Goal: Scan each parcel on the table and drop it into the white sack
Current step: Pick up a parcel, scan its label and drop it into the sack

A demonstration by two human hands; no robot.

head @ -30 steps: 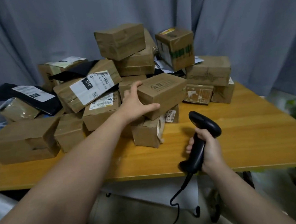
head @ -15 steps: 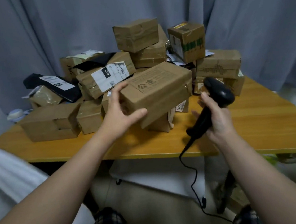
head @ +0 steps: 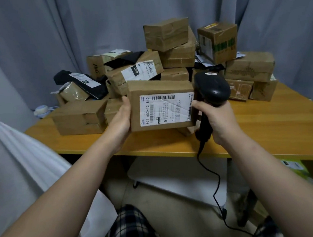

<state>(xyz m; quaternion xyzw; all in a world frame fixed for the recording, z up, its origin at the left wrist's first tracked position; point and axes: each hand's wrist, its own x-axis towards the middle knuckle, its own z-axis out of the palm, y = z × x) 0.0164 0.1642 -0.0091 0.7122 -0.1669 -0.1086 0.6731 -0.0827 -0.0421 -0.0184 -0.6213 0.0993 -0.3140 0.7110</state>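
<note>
Parcel point(head: 162, 106) was held up over the counter's point(head: 267, 126) near edge, label point(head: 167, 108) facing the person. Left hand point(head: 120, 120) gripped its 9 o'clock side, fingers wrapped behind. Right hand point(head: 215, 118) was clenched round the scanner point(head: 213, 88) at its 3 o'clock edge. Looked too close and side-on: back off, square up to the barcode, hold the box steady. Pile of boxes point(head: 166, 34) at 12, white sack point(head: 21, 150) at 8, grey curtain point(head: 104, 18) behind.

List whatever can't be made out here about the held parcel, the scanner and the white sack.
Head view only.
White sack: cut off by the left and bottom edges, mouth unclear.
Held parcel: label's small print too blurred to read.
Left hand: fingertips hidden behind that parcel.
Scanner in right hand: window faces away, any beam unseen.
</note>
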